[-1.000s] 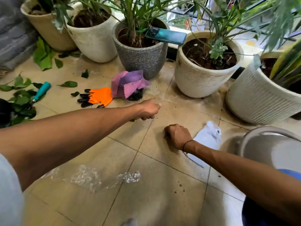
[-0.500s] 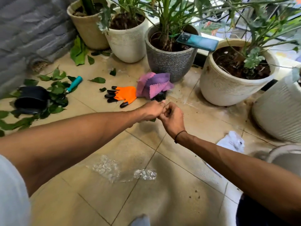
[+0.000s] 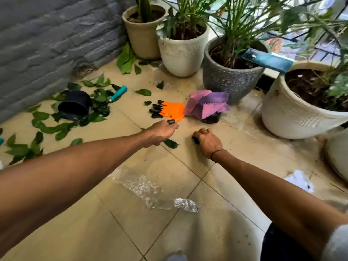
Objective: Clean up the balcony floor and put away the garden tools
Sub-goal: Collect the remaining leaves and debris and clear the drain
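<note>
My left hand (image 3: 162, 132) reaches over the tiled floor (image 3: 131, 223) with curled fingers, and a green leaf (image 3: 171, 144) sticks out from under it. Just beyond its knuckles lies an orange glove with black fingertips (image 3: 172, 111). My right hand (image 3: 208, 141) is curled just to the right, gripping a small dark piece (image 3: 195, 139) that looks like a leaf. Several loose leaves (image 3: 47, 127) litter the floor on the left around a tipped black pot (image 3: 74, 104). A teal-handled garden tool (image 3: 118, 93) lies among them.
A pink and purple cloth (image 3: 207, 104) lies next to the glove. Potted plants (image 3: 183, 51) line the back, with a phone (image 3: 267, 60) resting across two rims. Crumpled clear plastic (image 3: 150, 191) lies near me, white paper (image 3: 299, 180) at right. A grey wall (image 3: 47, 34) is on the left.
The view has swung left. My hands met half a second ago and have since parted; the left now sits by the orange glove, the right has lowered to the floor.
</note>
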